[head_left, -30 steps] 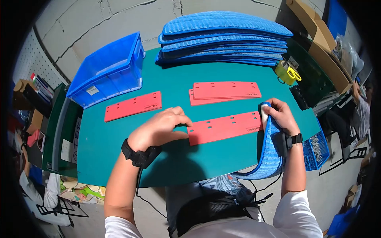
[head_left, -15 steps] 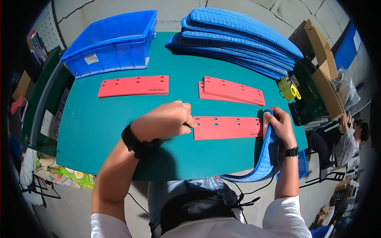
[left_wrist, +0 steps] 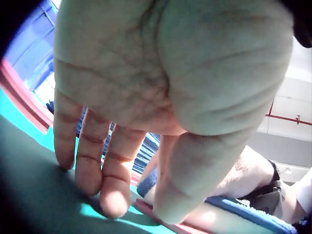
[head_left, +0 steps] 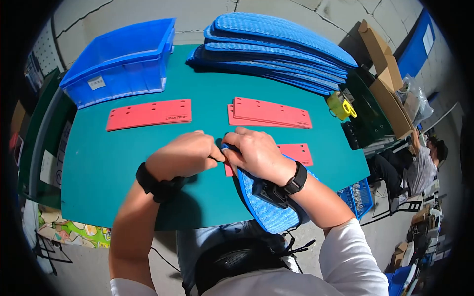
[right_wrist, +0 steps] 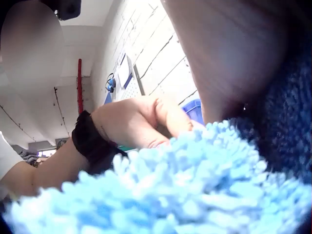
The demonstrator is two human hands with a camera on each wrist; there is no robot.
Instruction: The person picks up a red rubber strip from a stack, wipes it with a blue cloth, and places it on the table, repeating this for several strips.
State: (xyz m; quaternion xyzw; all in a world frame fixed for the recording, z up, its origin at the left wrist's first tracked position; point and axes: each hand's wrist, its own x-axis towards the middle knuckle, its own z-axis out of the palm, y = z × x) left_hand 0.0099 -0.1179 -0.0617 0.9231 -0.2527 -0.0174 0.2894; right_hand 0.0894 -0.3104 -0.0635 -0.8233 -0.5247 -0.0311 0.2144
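My right hand (head_left: 256,150) grips the end of a blue mop pad (head_left: 274,212), which slants across a red slotted plate (head_left: 300,153) and hangs over the table's front edge. Much of that plate is hidden by the pad and hand; its right end and a bit of its left corner show. At the left end, my left hand (head_left: 185,154) pinches the plate's edge between thumb and forefinger, right beside the right fingertips. Its other fingers (left_wrist: 116,195) reach down near the table in the left wrist view. Fluffy blue pile (right_wrist: 190,195) fills the lower right wrist view.
Two stacked red plates (head_left: 271,112) lie behind the hands, with more red plate (head_left: 148,114) to the left. A blue bin (head_left: 123,74) and a pile of blue mop pads (head_left: 276,44) stand at the back. Yellow-handled scissors (head_left: 345,107) are at the right edge.
My right hand has moved left from the plate's right end to its left end, bringing the pad's end along over the plate. The left hand stays at the plate's left end.
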